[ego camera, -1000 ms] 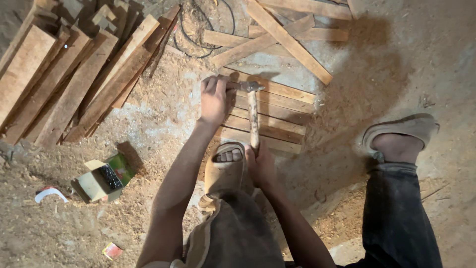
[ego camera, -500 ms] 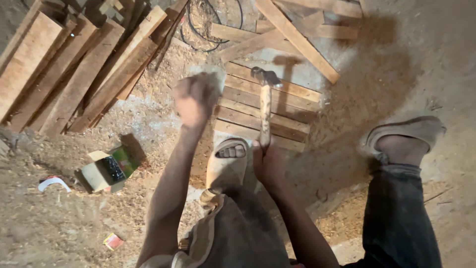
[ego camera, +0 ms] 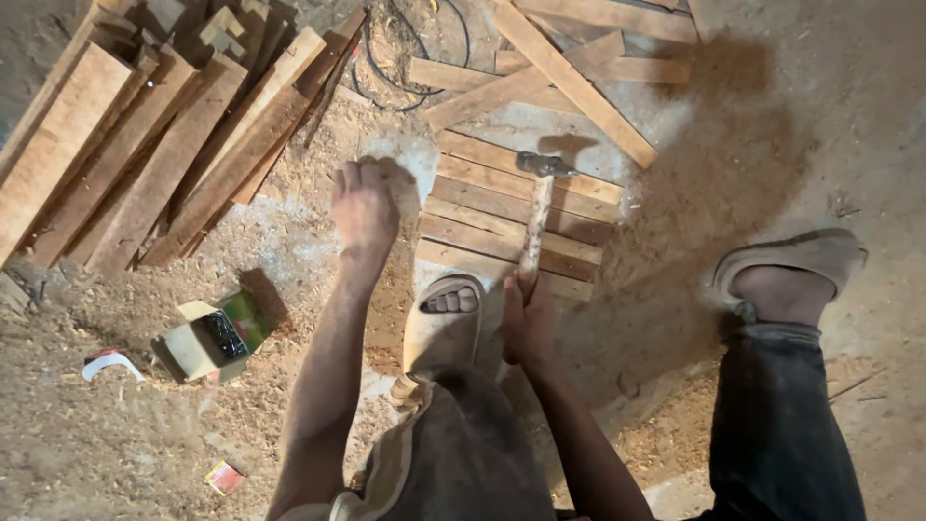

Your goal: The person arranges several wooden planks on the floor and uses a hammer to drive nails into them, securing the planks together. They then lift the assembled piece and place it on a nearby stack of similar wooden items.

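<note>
Wooden slats (ego camera: pixel 511 217), laid side by side as a small panel on the sawdust-covered floor (ego camera: pixel 125 444), are lying just ahead of both hands. The right hand (ego camera: pixel 528 323) is gripping the lower end of a hammer (ego camera: pixel 535 217) by its pale wooden handle, and the metal head is sitting over the far slats, though whether it is touching the wood is hard to tell. The left hand (ego camera: pixel 364 205) is hanging closed in a loose fist just left of the panel; it may be pinching something small, but the view is too blurred to say. A sandalled foot (ego camera: pixel 442 323) is resting between the two hands, at the panel's near edge. Farther left of the left hand, long planks (ego camera: pixel 145 154) are lying stacked, and a small open cardboard box (ego camera: pixel 207 338) is sitting on the floor nearer the person.
</note>
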